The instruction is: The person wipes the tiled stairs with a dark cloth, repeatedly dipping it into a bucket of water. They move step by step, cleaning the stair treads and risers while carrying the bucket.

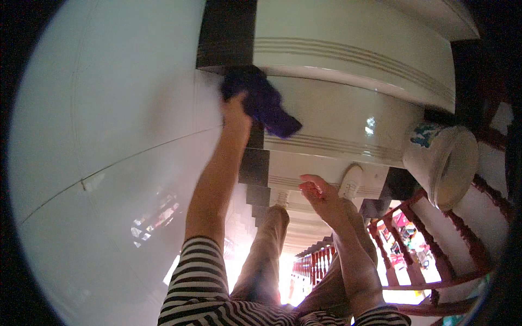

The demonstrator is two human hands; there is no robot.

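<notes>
My left hand [235, 105] grips a dark purple cloth [269, 104] at the left end of a pale stair step [326, 110]. The cloth lies over the step's dark side border, close under the nosing of the step above [350, 69], and one end trails to the right. Its folds hide most of my fingers. Lower down, my right hand [320, 193] hangs above the stairs near my white shoe [351, 179], with its fingers loosely curled and nothing seen in them.
A smooth white wall [102, 122] runs along the left side. On the right, a white plastic bucket [440, 163] with a torn label stands tilted in view at the step's end. Beside it is a reddish-brown balustrade [428, 240]. More stairs descend behind my legs [265, 256].
</notes>
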